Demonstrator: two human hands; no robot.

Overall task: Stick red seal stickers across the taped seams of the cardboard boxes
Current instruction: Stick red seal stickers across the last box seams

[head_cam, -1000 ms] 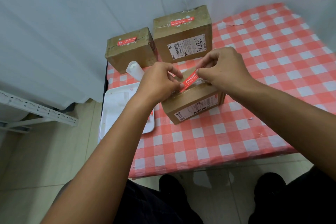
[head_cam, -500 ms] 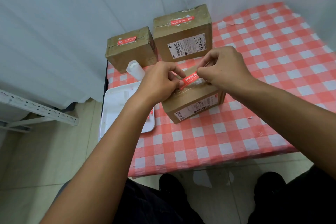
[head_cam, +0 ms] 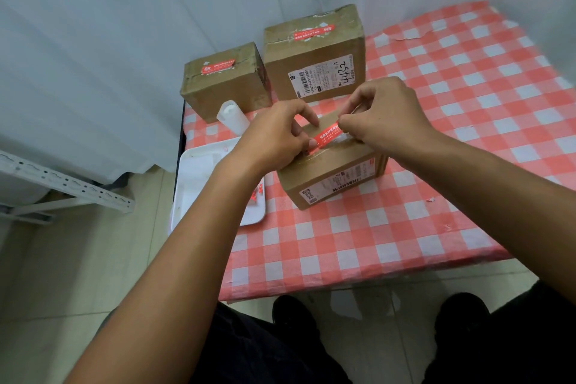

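Over the near box (head_cam: 330, 176) on the bench (head_cam: 452, 134), the red seal sticker (head_cam: 326, 135) runs near-left to far-right across the taped seam, left hand (head_cam: 274, 137) and right hand (head_cam: 385, 115) each pinching an end, equally near.

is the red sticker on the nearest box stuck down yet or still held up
Not fully stuck. The red sticker is stretched between left hand and right hand, both pinching its ends just above the nearest box.
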